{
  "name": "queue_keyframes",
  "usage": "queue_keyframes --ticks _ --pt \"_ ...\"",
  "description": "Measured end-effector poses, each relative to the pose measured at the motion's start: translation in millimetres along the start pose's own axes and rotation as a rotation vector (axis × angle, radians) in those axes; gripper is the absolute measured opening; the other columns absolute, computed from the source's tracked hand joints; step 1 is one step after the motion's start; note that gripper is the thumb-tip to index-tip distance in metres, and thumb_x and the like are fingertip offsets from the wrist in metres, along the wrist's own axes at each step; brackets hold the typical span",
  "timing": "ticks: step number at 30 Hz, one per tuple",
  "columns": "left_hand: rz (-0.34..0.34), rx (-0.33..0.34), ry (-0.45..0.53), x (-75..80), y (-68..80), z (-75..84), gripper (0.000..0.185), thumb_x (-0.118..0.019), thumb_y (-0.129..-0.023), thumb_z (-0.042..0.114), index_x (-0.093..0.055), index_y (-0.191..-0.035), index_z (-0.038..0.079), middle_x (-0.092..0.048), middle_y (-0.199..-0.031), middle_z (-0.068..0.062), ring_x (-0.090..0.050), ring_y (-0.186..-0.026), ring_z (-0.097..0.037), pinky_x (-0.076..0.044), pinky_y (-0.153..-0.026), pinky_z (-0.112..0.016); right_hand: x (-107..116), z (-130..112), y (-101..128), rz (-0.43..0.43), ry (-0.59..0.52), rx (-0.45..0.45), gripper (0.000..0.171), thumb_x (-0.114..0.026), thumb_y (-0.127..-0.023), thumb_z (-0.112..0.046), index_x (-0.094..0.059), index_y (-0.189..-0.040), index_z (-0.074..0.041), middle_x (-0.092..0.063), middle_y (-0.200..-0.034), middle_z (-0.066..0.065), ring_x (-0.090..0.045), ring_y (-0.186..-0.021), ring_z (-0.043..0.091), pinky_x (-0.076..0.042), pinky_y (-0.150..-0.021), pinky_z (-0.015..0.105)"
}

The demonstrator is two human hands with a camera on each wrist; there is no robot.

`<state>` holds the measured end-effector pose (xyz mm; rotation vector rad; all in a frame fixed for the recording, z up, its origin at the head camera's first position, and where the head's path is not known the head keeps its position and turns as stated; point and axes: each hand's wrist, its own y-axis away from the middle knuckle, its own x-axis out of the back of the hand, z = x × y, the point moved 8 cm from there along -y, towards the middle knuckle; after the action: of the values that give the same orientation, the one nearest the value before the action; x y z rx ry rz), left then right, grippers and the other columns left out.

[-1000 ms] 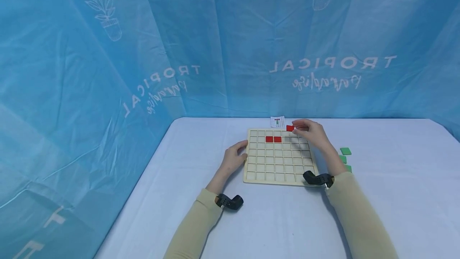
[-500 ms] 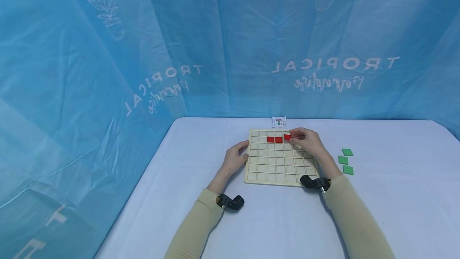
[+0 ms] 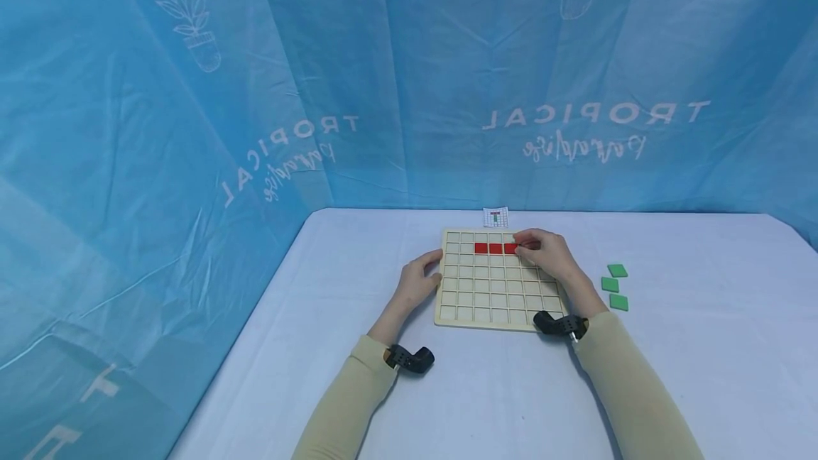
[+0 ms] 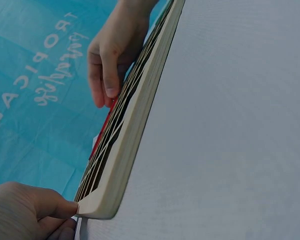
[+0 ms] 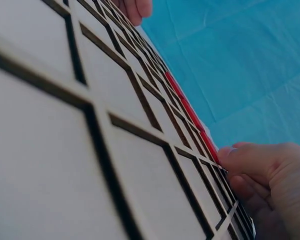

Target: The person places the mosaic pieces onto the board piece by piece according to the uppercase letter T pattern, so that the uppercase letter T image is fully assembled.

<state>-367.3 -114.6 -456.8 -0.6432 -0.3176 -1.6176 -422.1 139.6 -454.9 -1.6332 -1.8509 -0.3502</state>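
Note:
A pale wooden grid board (image 3: 482,297) lies on the white table. In its second row from the far edge, three red square tiles sit side by side: a left tile (image 3: 481,248), a middle tile (image 3: 495,248) and a right tile (image 3: 510,249). My right hand (image 3: 548,253) pinches the right tile at its right side, thumb and fingertips close over the board. The tile lies level with the other two. My left hand (image 3: 417,281) grips the board's left edge; in the left wrist view the thumb (image 4: 65,207) meets the frame near a corner.
Several green tiles, among them a far one (image 3: 617,270) and a near one (image 3: 618,302), lie right of the board. A small printed card (image 3: 495,217) with a grid pattern rests just beyond the board. A blue curtain (image 3: 447,126) hangs behind the table (image 3: 486,389).
My right hand has brought the third red tile from beyond the board's far edge down and toward me, into line beside the other two. My left hand has stayed at the board's edge.

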Motion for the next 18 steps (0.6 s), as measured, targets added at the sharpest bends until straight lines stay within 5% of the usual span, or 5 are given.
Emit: queue_keyframes --ticks 7,13,18 --pt "-0.005 0.002 0.008 -1.2 1.0 -0.6 0.048 -0.056 -0.087 -0.002 -0.049 -0.135 0.0 -0.05 -0.137 -0.012 -0.044 -0.128 -0.022 -0.036 -0.106 -0.028 12 -6 2 -0.006 -0.083 -0.008 0.032 -0.065 -0.091 -0.018 -0.063 -0.118 -0.001 -0.065 -0.111 0.014 -0.061 -0.097 0.026 -0.052 -0.084 0.036" --pt "-0.012 -0.005 0.013 -1.8 -0.1 0.2 0.048 -0.056 -0.088 -0.002 -0.048 -0.135 0.0 -0.05 -0.137 -0.012 -0.043 -0.128 -0.022 -0.035 -0.107 -0.028 62 -9 13 0.033 -0.208 0.009 0.044 -0.065 -0.09 -0.031 -0.06 -0.124 -0.004 -0.061 -0.12 0.013 -0.06 -0.102 0.02 -0.052 -0.085 0.026" --pt "-0.008 -0.001 -0.006 1.0 0.0 -0.6 0.048 -0.056 -0.088 -0.002 -0.048 -0.135 0.001 -0.05 -0.137 -0.012 -0.043 -0.129 -0.022 -0.035 -0.107 -0.03 110 10 33 0.067 -0.15 -0.047 0.053 -0.064 -0.088 -0.042 -0.057 -0.13 -0.011 -0.059 -0.124 0.011 -0.057 -0.102 0.01 -0.051 -0.085 0.025"
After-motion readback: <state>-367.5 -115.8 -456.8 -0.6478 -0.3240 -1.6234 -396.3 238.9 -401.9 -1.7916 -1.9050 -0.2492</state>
